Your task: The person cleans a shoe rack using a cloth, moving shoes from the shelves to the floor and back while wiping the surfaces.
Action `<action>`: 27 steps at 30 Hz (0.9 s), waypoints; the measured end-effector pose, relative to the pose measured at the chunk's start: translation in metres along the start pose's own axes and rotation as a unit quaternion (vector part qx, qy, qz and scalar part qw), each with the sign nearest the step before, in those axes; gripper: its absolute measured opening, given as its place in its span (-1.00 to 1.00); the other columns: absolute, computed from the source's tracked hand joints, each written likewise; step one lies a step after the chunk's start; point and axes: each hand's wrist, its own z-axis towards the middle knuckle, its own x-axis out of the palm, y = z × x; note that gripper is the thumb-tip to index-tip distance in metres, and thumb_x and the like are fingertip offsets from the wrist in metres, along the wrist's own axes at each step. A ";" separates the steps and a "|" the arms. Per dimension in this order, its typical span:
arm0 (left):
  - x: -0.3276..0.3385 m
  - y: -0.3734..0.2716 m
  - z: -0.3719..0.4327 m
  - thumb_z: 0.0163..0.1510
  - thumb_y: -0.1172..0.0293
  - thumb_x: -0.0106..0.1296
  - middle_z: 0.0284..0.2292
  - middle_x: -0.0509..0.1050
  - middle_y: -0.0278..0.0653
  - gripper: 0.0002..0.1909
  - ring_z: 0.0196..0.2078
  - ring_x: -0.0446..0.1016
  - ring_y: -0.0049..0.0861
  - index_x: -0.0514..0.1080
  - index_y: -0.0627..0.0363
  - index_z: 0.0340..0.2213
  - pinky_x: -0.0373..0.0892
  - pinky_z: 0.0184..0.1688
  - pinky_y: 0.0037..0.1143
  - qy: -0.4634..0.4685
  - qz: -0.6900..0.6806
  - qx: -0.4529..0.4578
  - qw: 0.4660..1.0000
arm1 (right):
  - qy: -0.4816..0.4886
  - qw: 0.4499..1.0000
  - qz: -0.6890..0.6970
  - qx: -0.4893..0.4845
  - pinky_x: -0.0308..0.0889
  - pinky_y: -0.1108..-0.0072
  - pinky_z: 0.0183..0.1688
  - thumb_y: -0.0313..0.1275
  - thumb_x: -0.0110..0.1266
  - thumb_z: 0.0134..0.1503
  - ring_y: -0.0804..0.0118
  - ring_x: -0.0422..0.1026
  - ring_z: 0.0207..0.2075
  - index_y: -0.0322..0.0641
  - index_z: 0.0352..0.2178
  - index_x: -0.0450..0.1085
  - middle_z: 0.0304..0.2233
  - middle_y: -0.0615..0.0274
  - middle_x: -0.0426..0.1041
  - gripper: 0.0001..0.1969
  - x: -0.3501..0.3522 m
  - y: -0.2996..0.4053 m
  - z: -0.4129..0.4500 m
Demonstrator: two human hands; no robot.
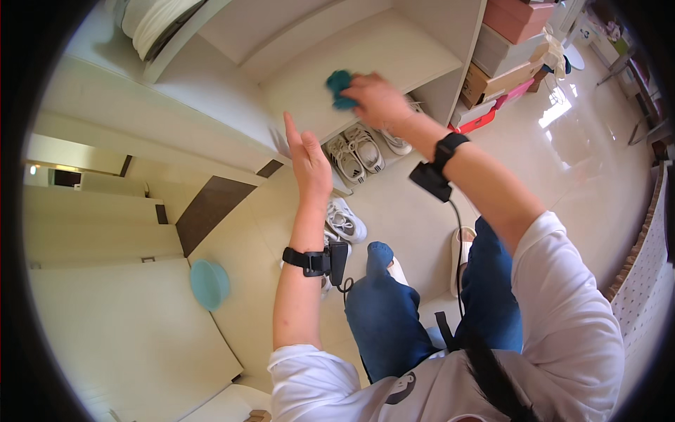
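My right hand (381,103) grips a bunched teal cloth (340,88) over the pale upper shelf board (295,100) of a shoe cabinet; hand and cloth are slightly blurred. Raised at the cabinet's left side, my left hand (311,163) is empty, its thumb apart from the extended fingers. Whether its fingertips touch the side panel, I cannot tell. Below the board, several white sneakers (364,147) stand in the lower compartment, partly hidden by my right hand and forearm. More white shoes (344,220) rest on the floor behind my left forearm.
Stacked shoe boxes (506,53) rise just right of the cabinet. A light-blue plastic basin (210,285) sits on the tiled floor at left. White folded fabric (163,26) lies at the upper left. Black cables (460,253) hang from both wrist straps.
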 end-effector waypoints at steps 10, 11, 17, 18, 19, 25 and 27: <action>-0.023 -0.008 -0.019 0.28 -0.16 -0.37 0.23 0.10 0.13 -0.18 0.29 0.09 -0.17 -0.03 0.40 0.23 0.02 0.26 -0.43 0.038 0.030 -0.002 0.999 | 0.045 0.999 0.003 -0.020 0.14 0.20 0.21 -0.41 0.18 -0.10 0.23 0.26 0.14 -0.03 -0.06 0.41 -0.07 0.29 0.40 -0.53 0.058 0.063 0.048; -0.030 -0.007 -0.020 0.28 -0.15 -0.37 0.22 0.12 0.13 -0.19 0.28 0.11 -0.18 0.00 0.40 0.22 0.03 0.26 -0.43 0.038 0.023 -0.004 0.999 | 0.046 0.999 0.005 -0.021 0.14 0.20 0.21 -0.41 0.18 -0.10 0.23 0.26 0.14 -0.03 -0.06 0.41 -0.07 0.29 0.40 -0.53 0.061 0.069 0.053; -0.047 -0.014 -0.032 0.31 -0.06 -0.33 0.13 0.28 0.10 -0.30 0.18 0.27 -0.24 0.13 0.36 0.18 0.14 0.18 -0.46 0.065 0.013 -0.121 0.990 | 0.157 0.986 0.029 -0.055 0.14 0.17 0.21 -0.37 0.18 -0.13 0.19 0.33 0.08 -0.10 -0.14 0.44 -0.09 0.25 0.39 -0.58 0.058 0.081 0.069; -0.048 -0.004 -0.035 0.31 -0.04 -0.33 0.12 0.30 0.10 -0.32 0.16 0.29 -0.25 0.14 0.36 0.18 0.16 0.17 -0.46 0.061 0.051 -0.056 0.995 | 0.156 0.986 0.029 -0.057 0.14 0.17 0.21 -0.37 0.18 -0.13 0.19 0.33 0.08 -0.10 -0.14 0.44 -0.09 0.25 0.39 -0.58 0.056 0.078 0.067; -0.047 -0.001 -0.034 0.32 -0.01 -0.32 0.09 0.33 0.09 -0.35 0.14 0.32 -0.26 0.16 0.35 0.17 0.19 0.15 -0.46 0.054 0.054 -0.020 0.997 | 0.161 0.980 0.047 -0.108 0.11 0.14 0.23 -0.40 0.18 -0.13 0.18 0.34 0.05 -0.13 -0.17 0.45 -0.10 0.23 0.40 -0.60 0.055 0.071 0.061; -0.043 -0.014 -0.039 0.33 0.07 -0.32 0.09 0.31 0.05 -0.42 0.18 0.27 -0.23 0.21 0.36 0.13 0.15 0.20 -0.39 0.082 0.016 0.007 0.996 | 0.148 0.953 0.136 -0.225 0.00 0.07 0.28 -0.52 0.13 -0.14 0.12 0.36 0.02 -0.21 -0.23 0.45 -0.08 0.18 0.42 -0.66 0.025 0.040 0.011; -0.037 -0.018 -0.039 0.31 0.10 -0.24 0.05 0.36 0.05 -0.45 0.13 0.32 -0.18 0.24 0.36 0.10 0.21 0.14 -0.41 0.081 0.027 0.033 0.996 | 0.140 0.951 0.149 -0.232 -0.03 0.06 0.29 -0.55 0.12 -0.15 0.11 0.36 0.02 -0.22 -0.23 0.45 -0.07 0.17 0.42 -0.66 0.014 0.026 0.000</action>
